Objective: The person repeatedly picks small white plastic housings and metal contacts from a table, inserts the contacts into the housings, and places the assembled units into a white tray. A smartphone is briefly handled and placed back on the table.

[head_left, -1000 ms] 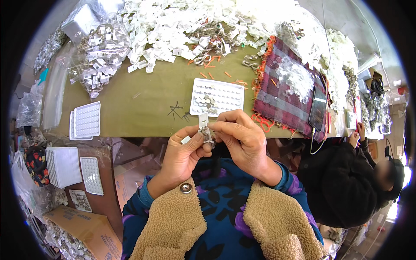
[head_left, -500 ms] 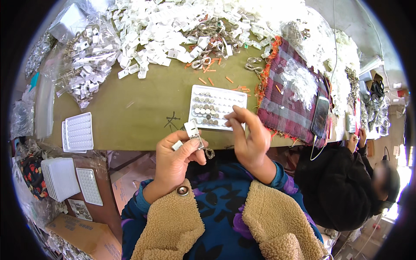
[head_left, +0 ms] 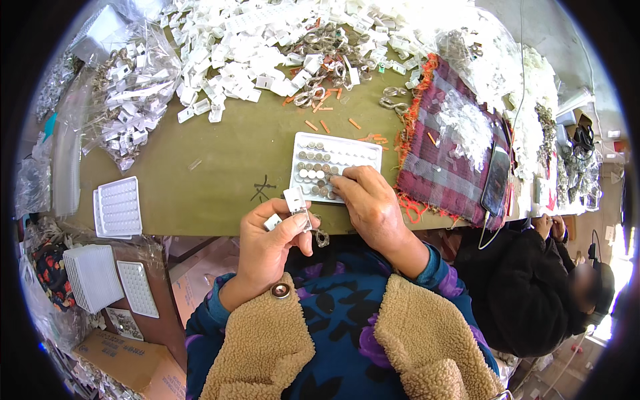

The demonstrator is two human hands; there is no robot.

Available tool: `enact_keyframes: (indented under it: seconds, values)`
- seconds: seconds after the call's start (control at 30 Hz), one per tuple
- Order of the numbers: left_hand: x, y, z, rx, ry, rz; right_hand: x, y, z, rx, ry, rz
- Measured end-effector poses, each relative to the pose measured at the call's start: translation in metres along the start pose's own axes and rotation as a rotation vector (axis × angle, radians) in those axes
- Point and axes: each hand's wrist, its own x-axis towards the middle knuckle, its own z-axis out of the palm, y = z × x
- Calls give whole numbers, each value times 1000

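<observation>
My left hand (head_left: 263,240) is closed around a small white plastic casing (head_left: 294,200), which stands up above the thumb. A second white block-shaped piece (head_left: 272,222) shows between its fingers. Below them a small coil of cord (head_left: 322,238) hangs beside the fingertips. To the right, my right hand (head_left: 373,203) reaches over a white tray (head_left: 369,145), its fingers bent together with the tips among round silvery button cells (head_left: 310,156). Those fingertips cover part of the rows, so any cell between them is hidden. Cells fill mainly the tray's left part.
White casings (head_left: 233,60) pile up across the back, with corded pieces (head_left: 327,53) and orange strips (head_left: 325,126) before them. A plaid cloth (head_left: 427,153) bears clear pieces and a phone (head_left: 495,180). Stacked trays (head_left: 119,207) and a filled bag (head_left: 133,100) lie left. Another person (head_left: 527,287) sits right.
My right hand has come down and left from above the tray's right corner, and its fingertips now meet the button cells. The left hand keeps its hold on the casing.
</observation>
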Motion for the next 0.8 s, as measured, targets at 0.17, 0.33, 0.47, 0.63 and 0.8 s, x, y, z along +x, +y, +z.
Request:
enact_keyframes:
  seconds: [0.17,0.33,0.47,0.63,0.8]
  values:
    - [-7,-4,6,-28,-28,4,-3,-24,-13,275,21,199]
    - [-16,-14,9,-16,-50,-17,-13,-53,-19,397,69,162]
    - [-22,-21,5,-36,-40,-29,-14,-58,-17,289,63,12]
    - [-31,-25,1,-114,-78,-92,-15,-51,-30,532,-195,121]
    - [-34,-24,3,-188,-21,32,-23,-59,-11,441,37,-83]
